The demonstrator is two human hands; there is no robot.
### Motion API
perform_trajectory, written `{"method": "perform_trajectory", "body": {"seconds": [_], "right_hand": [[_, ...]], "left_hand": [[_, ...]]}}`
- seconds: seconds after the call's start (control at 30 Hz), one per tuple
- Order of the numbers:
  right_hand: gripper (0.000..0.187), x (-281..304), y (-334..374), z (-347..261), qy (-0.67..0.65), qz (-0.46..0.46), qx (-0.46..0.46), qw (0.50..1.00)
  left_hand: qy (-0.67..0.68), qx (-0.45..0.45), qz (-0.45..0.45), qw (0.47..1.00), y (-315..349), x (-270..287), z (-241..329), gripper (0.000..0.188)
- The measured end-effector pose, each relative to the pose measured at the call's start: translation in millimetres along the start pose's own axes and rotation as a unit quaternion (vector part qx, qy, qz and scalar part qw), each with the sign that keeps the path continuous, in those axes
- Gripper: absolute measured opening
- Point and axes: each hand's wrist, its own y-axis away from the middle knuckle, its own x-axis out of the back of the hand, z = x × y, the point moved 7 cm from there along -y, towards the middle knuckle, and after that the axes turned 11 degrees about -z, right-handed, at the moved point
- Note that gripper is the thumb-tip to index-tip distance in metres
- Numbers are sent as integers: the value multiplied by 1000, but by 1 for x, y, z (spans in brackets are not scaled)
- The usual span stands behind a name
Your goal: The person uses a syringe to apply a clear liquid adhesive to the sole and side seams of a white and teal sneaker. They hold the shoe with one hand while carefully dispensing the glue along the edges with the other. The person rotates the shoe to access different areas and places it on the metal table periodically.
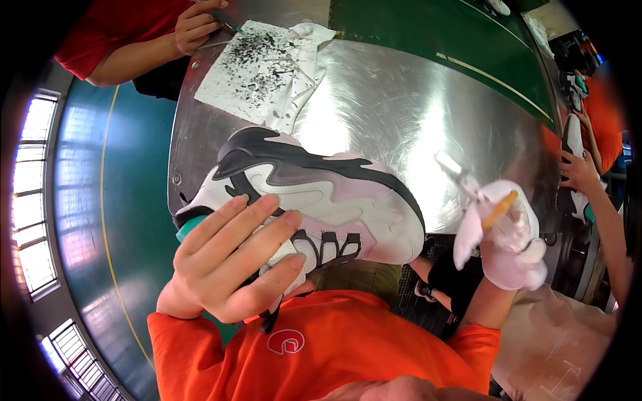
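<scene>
One sneaker, seemingly assembled, anything left undone unclear, sits under the left hand's half-curled, gripping fingers; the gloved right hand closes round a blurred yellow-handled tool.

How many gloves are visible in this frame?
1: a white glove on the person's right hand, right of the sneaker; the left hand is bare. More could be hidden.
</scene>
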Motion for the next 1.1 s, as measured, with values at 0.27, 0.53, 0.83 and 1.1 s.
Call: {"method": "perform_trajectory", "body": {"seconds": [0.27, 0.53, 0.83, 1.1], "right_hand": [[73, -40, -60, -3, 441, 78, 16, 894], [71, -62, -90, -4, 587, 25, -12, 809], [74, -41, -71, -16, 526, 76, 6, 847], [77, 26, 34, -38, 480, 299, 39, 824]], "left_hand": [[17, 15, 10, 1000, 9, -2, 3, 24], [16, -17, -13, 1000, 12, -2, 2, 36], [19, -9, 4, 1000, 11, -2, 0, 33], [23, -12, 9, 1000, 10, -2, 0, 34]]}}
